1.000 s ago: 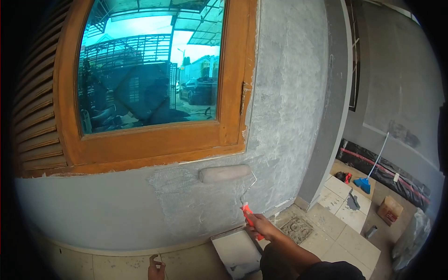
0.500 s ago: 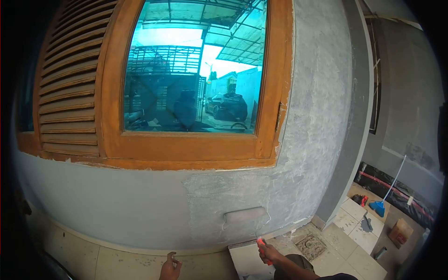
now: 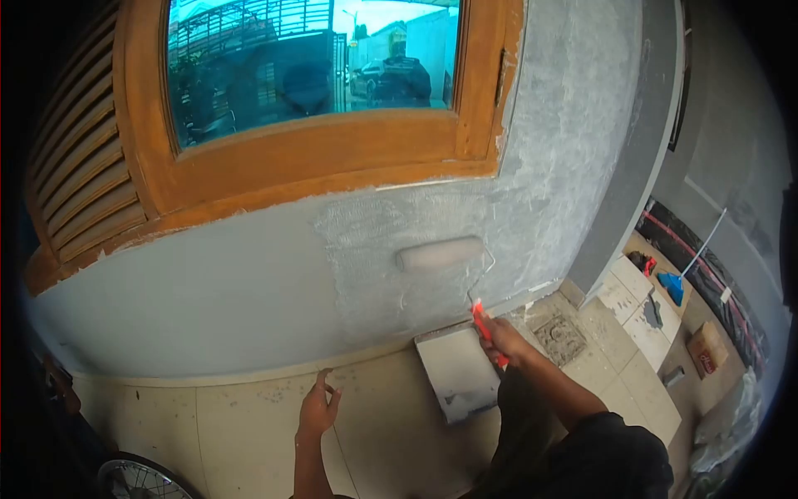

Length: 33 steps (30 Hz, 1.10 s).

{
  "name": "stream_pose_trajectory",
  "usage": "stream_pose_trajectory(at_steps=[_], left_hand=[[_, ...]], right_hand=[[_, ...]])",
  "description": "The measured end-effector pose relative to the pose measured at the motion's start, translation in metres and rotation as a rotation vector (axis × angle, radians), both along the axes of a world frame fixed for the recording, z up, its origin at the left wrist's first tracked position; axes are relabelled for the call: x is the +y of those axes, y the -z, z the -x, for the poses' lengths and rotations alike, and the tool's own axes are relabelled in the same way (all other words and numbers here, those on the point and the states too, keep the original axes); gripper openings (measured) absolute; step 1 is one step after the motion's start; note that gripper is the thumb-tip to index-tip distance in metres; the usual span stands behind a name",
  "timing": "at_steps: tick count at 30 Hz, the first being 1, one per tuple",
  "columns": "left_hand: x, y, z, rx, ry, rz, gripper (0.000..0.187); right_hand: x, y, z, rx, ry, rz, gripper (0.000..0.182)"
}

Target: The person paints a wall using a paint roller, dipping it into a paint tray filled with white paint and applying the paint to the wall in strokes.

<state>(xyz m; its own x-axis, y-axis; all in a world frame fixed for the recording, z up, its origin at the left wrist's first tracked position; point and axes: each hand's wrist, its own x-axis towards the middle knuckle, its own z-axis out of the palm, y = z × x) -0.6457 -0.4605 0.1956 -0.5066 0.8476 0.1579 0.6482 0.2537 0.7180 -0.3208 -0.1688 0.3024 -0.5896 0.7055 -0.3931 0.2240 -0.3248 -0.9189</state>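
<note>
My right hand (image 3: 504,339) is closed around the red handle of a paint roller (image 3: 439,254). The roller's sleeve lies sideways against the grey wall (image 3: 241,274), below the wooden window frame. A damp-looking textured patch surrounds it, with smoother grey to the left. Below my right forearm, a paint tray (image 3: 460,374) holding pale grey paint rests on the tiles at the foot of the wall. My left hand (image 3: 318,405) is held out over the floor, fingers apart, with nothing in it.
A brown-framed window (image 3: 316,58) with louvres on its left is above. At lower left stands a spoked wheel (image 3: 137,481). On the right are a blue broom (image 3: 672,287), a cardboard box (image 3: 706,349), a floor drain (image 3: 559,339) and clear plastic sheeting (image 3: 731,416).
My view has tilted down, bringing the whole tray and the wheel into sight. The roller has moved up the wall, closer to the window frame. My left hand is still empty.
</note>
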Motion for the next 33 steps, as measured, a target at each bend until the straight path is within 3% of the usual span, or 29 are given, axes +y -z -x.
stream_pose_trajectory(at_steps=[4, 7, 15, 26, 30, 33], left_hand=[[-0.001, -0.009, 0.002, -0.054, -0.027, 0.046, 0.052], [0.0, -0.009, 0.003, -0.049, -0.025, 0.048, 0.051], [0.008, 0.006, 0.005, -0.028, -0.017, 0.016, 0.05], [0.009, -0.006, -0.006, -0.112, -0.027, 0.146, 0.047], [0.008, -0.002, -0.002, -0.108, -0.034, 0.158, 0.045], [0.008, -0.01, -0.004, -0.143, -0.047, 0.166, 0.044]], right_hand=[[-0.001, -0.051, 0.009, 0.037, 0.05, -0.091, 0.047], [0.005, -0.047, 0.022, 0.073, 0.063, -0.117, 0.048], [0.001, 0.049, 0.021, 0.081, 0.054, -0.004, 0.048], [0.01, 0.181, 0.021, -0.248, 0.041, 0.215, 0.049], [0.006, 0.157, 0.016, -0.242, 0.013, 0.216, 0.049], [0.002, 0.104, 0.008, -0.152, 0.03, 0.229, 0.05]])
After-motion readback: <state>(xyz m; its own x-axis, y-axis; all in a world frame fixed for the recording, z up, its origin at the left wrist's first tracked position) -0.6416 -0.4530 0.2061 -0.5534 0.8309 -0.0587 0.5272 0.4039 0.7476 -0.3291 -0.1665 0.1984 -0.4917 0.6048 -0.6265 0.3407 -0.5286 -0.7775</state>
